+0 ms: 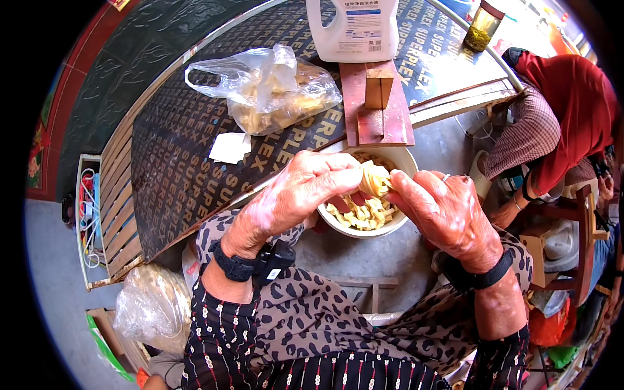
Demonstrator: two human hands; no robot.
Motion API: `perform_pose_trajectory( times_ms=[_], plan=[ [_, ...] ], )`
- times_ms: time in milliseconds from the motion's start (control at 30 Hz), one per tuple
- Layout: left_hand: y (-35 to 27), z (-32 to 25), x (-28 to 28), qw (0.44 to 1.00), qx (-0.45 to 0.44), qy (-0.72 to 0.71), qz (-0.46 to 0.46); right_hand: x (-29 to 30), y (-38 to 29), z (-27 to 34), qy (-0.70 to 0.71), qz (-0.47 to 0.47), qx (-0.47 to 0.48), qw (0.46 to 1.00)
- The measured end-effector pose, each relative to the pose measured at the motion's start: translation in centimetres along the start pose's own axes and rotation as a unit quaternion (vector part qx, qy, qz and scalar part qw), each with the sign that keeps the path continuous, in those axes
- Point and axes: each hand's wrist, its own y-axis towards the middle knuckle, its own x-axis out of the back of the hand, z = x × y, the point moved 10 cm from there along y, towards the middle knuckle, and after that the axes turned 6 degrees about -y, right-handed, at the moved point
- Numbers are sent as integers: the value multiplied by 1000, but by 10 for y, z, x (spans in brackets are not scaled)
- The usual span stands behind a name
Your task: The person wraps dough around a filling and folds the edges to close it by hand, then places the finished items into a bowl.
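Note:
My left hand and my right hand meet above a white bucket. Between their fingertips they hold a pale yellow knotted bundle of strips, pinched from both sides. Many similar pale yellow knotted pieces lie inside the bucket, partly hidden by my fingers. Just beyond the bucket a reddish wooden board with an upright wooden block juts over the table's edge.
On the dark printed panel lie a clear plastic bag of yellowish pieces and folded white paper. A white detergent jug stands beyond, with a glass jar further right. Another person in red sits at right.

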Motion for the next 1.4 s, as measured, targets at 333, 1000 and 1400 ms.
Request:
perform_pose_trajectory(
  times_ms=[333, 1000, 1400],
  plan=[
    [-4, 6, -10, 979, -39, -195, -34, 19, 4, -5, 61, -87, -25, 994],
    [-8, -11, 24, 987, -73, -12, -143, 19, -15, -20, 167, -45, -68, 983],
    [-19, -53, -15, 850, -293, 407, -163, 14, -5, -9, 122, -65, -49, 989]
  ],
)
